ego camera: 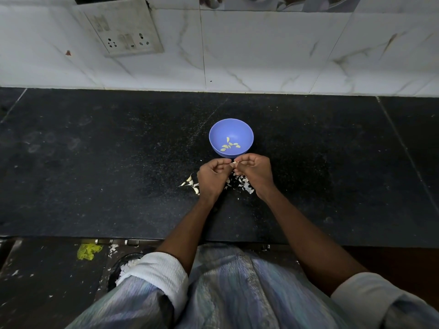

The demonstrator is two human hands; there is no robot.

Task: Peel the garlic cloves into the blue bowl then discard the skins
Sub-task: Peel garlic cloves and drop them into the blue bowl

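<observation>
White wall tiles [261, 55] with grey veins stand behind a dark, speckled desk [95, 150]. A worn socket plate [123, 32] sits on the wall up on the left.

A blue bowl [231, 125] stands in the middle of the desk, just past the hands. It looks like it is put there so each peeled clove can drop straight in with only a tiny move. Some peeled cloves [230, 146] already lie at the bottom. They look small, smooth and pale yellow-green.

Both hands are close together, right in front of the bowl. The left hand [212, 175] and the right hand [255, 172] have curled fingers, and both pinch one little garlic clove [234, 164] between them. Only a small pale bit of it shows. One hand likely holds it steady while the other picks at the skin, but that part is too small to see well.

A few unpeeled cloves [192, 182] wait on the desk just left of the left hand, easy to grab next. They are whitish with thin, papery coats. Torn skins [242, 184] lie in a white, flaky heap under and beside the right hand, so they probably fall right where the peeling is done. They are not thrown away yet.

More white flakes [114, 249] and a yellow net scrap [89, 251] lie down on the floor by the person.
</observation>
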